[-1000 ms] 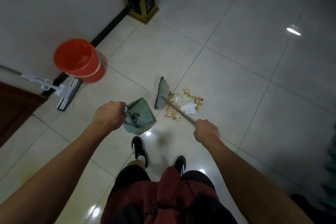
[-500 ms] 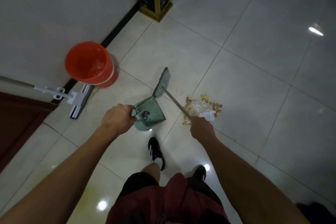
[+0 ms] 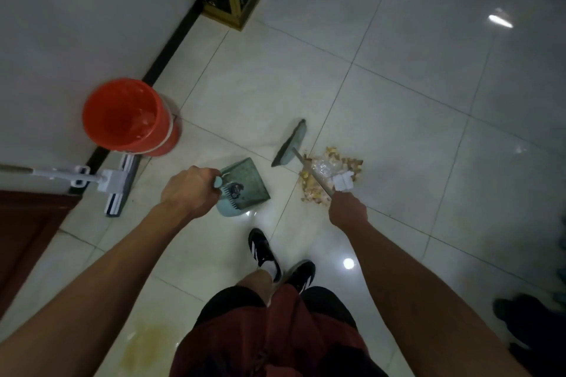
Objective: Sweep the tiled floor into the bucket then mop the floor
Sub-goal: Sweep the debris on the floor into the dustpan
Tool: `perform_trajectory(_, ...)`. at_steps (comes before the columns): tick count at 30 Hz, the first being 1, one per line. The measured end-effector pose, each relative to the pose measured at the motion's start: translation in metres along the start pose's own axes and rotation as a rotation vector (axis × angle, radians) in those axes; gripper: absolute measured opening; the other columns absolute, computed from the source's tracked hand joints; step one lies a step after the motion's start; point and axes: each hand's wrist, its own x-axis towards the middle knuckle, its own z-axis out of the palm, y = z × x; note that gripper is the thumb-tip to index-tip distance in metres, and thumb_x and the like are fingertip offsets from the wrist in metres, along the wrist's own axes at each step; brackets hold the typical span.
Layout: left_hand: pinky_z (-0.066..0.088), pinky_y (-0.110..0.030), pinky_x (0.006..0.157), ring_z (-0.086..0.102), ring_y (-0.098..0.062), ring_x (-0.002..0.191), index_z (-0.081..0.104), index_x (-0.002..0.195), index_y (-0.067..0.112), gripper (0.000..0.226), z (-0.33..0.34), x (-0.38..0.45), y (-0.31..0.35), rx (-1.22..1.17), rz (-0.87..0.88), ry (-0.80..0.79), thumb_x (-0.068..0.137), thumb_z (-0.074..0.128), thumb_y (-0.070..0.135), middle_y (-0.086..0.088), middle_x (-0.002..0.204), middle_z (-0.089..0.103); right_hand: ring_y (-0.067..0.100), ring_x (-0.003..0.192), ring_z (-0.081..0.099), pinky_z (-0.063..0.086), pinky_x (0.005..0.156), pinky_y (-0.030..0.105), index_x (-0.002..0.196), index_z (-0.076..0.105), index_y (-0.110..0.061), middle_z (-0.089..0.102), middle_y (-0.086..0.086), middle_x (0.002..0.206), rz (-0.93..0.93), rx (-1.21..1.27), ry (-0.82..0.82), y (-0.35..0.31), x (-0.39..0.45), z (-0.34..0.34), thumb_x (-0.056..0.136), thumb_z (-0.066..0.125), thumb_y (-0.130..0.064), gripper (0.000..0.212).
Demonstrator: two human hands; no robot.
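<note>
The left hand (image 3: 189,190) is curled round the pale teal grip of a green plastic dustpan (image 3: 245,182), which sits low over the glossy cream tiled floor (image 3: 398,138) with its mouth turned toward the litter. The right hand (image 3: 347,211) grips the thin metal handle of a green-headed broom (image 3: 290,144), whose head stands just beyond and left of a small heap of yellowish scraps and crumpled white paper (image 3: 329,176). The sweeping step looks to be in hand, with the pile gathered but not yet in the pan. The round orange plastic bucket (image 3: 128,115) waits against the wall, well apart from the heap, beside a white flat mop (image 3: 118,185) lying on the floor (mopping comes later). Next, the broom head probably needs to cross behind the heap and draw it into the dustpan, held flat against the tile.
</note>
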Motion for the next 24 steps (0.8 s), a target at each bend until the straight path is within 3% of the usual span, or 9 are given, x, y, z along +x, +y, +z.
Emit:
perform_trajectory(11, 0.05, -0.034, 0.068, 0.067, -0.033, 0.086, 0.066, 0.105, 0.027, 0.015, 0.011, -0.02, 0.075, 0.102, 0.143, 0.021, 0.09, 0.066, 0.029, -0.009, 0.098, 0.07, 0.032, 0.106, 0.064, 0.051, 0.083, 0.036, 0.118, 0.057, -0.006, 0.062, 0.013, 0.116, 0.21, 0.306, -0.045, 0.107, -0.051, 0.025, 0.095, 0.05, -0.013, 0.025)
perform_trajectory(15, 0.047, -0.033, 0.067, 0.068, -0.035, 0.089, 0.066, 0.101, 0.029, 0.015, 0.006, -0.024, 0.096, 0.137, 0.169, 0.046, 0.087, 0.066, 0.025, -0.009, 0.097, 0.071, 0.034, 0.095, 0.067, 0.059, 0.078, 0.041, 0.114, 0.06, -0.007, 0.063, 0.013, 0.108, 0.259, 0.507, -0.022, 0.126, -0.06, 0.033, 0.092, 0.051, -0.014, 0.025)
perform_trajectory(17, 0.047, -0.033, 0.067, 0.068, -0.035, 0.09, 0.065, 0.1, 0.03, 0.014, 0.001, -0.026, 0.105, 0.155, 0.176, 0.05, 0.086, 0.064, 0.025, -0.009, 0.097, 0.071, 0.036, 0.084, 0.069, 0.061, 0.066, 0.042, 0.112, 0.065, -0.006, 0.067, 0.016, 0.104, 0.271, 0.623, -0.016, 0.129, -0.06, 0.035, 0.091, 0.05, -0.014, 0.027)
perform_trajectory(20, 0.051, -0.034, 0.068, 0.067, -0.035, 0.088, 0.064, 0.097, 0.028, 0.011, -0.006, -0.024, 0.115, 0.169, 0.207, 0.056, 0.087, 0.064, 0.024, -0.009, 0.096, 0.071, 0.032, 0.068, 0.068, 0.052, 0.041, 0.031, 0.112, 0.065, -0.005, 0.066, 0.014, 0.099, 0.304, 0.728, -0.009, 0.126, -0.059, 0.03, 0.092, 0.047, -0.011, 0.028)
perform_trajectory(24, 0.053, -0.037, 0.07, 0.068, -0.035, 0.087, 0.065, 0.101, 0.026, 0.013, -0.02, -0.01, 0.122, 0.192, 0.233, 0.059, 0.088, 0.065, 0.026, -0.011, 0.096, 0.071, 0.029, 0.053, 0.065, 0.055, 0.04, 0.036, 0.113, 0.062, -0.002, 0.066, 0.015, 0.092, 0.321, 0.811, 0.008, 0.12, -0.046, 0.022, 0.09, 0.047, -0.009, 0.028)
